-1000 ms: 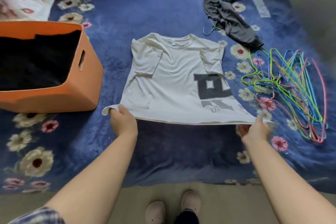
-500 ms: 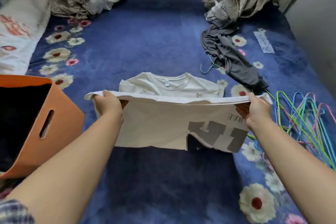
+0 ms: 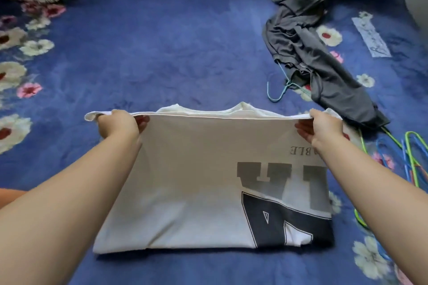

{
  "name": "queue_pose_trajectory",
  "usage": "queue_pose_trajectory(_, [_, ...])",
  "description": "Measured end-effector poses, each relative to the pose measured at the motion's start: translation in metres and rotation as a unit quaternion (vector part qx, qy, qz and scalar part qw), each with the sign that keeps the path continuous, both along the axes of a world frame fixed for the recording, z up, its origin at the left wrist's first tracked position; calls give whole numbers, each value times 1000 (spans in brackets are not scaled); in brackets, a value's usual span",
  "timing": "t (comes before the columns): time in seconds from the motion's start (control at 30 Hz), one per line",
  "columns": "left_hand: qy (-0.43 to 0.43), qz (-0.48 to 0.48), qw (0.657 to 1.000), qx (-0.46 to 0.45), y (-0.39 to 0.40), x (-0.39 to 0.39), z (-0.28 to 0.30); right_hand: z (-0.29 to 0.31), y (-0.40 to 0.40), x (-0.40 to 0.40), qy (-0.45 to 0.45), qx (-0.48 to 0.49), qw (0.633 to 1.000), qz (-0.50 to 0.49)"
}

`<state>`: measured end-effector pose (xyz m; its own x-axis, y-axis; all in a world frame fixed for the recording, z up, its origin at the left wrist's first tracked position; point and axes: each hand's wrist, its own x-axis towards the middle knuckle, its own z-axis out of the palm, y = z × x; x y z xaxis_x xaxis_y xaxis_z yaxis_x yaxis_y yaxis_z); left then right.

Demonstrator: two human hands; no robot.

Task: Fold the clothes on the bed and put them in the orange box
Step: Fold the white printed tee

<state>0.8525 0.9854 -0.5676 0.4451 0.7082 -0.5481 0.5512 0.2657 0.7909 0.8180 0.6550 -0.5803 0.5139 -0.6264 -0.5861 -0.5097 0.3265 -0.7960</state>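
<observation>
a sliver of the orange box (image 3: pixel 9 194) shows at the left edge. the left hand (image 3: pixel 118 126) and right hand (image 3: pixel 323 128) each pinch a hem corner of the white t-shirt (image 3: pixel 185 192), which lies folded in half on the blue bed (image 3: pixel 173 41), hem near the collar. to the right lie a grey garment (image 3: pixel 324 71) and coloured hangers (image 3: pixel 407 164).

Orange box (image 3: pixel 9 194) nearly all cut off at left edge; hangers (image 3: pixel 407 159) cropped right; shirt neckline hidden behind fold.
</observation>
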Motion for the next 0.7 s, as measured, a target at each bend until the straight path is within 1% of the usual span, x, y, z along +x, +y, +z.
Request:
queue_pose_trajectory(0.07, [8, 10, 999, -34, -1, 27, -13, -15, 0, 21, 1, -14, 999, -29])
queue_pose_trajectory(0.13, [18, 19, 999, -48, 3, 47, -25, -27, 2, 37, -9, -39, 998, -58])
queue_pose_trajectory(0.2, [17, -73, 995, -58, 4, 60, -44, -46, 1, 49, -8, -36, 998, -46])
queue_pose_trajectory(0.23, [25, -126, 991, -38, 4, 65, -59, -56, 1, 51, -8, -29, 999, -11])
queue_pose_trajectory(0.3, [45, -216, 975, 38, 1, 62, -77, -78, -4, 52, -21, -80, 993, 85])
queue_pose_trajectory(0.33, [48, -277, 953, 112, -2, 54, -85, -87, -6, 49, -26, -137, 979, 146])
queue_pose_trajectory(0.37, [52, -362, 907, 208, -6, 42, -90, -92, -5, 45, -13, -193, 959, 208])
queue_pose_trajectory(0.4, [51, -441, 844, 303, -9, 32, -94, -94, -6, 41, -6, -273, 924, 268])
queue_pose_trajectory(0.43, [48, -493, 781, 380, -12, 22, -102, -98, -7, 35, -2, -336, 886, 319])
queue_pose_trajectory(0.47, [55, -521, 730, 439, -16, 15, -104, -99, -8, 30, -11, -378, 853, 360])
queue_pose_trajectory(0.5, [73, -537, 692, 476, -19, 8, -109, -102, -10, 27, -19, -406, 824, 394])
queue_pose_trajectory(0.53, [83, -552, 664, 498, -24, 2, -113, -103, -13, 22, -26, -430, 800, 417])
queue_pose_trajectory(0.57, [78, -567, 642, 510, -31, -5, -117, -103, -18, 16, -24, -445, 788, 426])
queue_pose_trajectory(0.6, [55, -584, 624, 516, -39, -12, -119, -102, -22, 11, -22, -458, 781, 424])
queue_pose_trajectory(0.67, [-12, -623, 587, 516, -60, -34, -122, -100, -33, -8, 6, -474, 792, 384])
queue_pose_trajectory(0.7, [-44, -640, 563, 521, -72, -45, -126, -97, -38, -20, 29, -478, 805, 351])
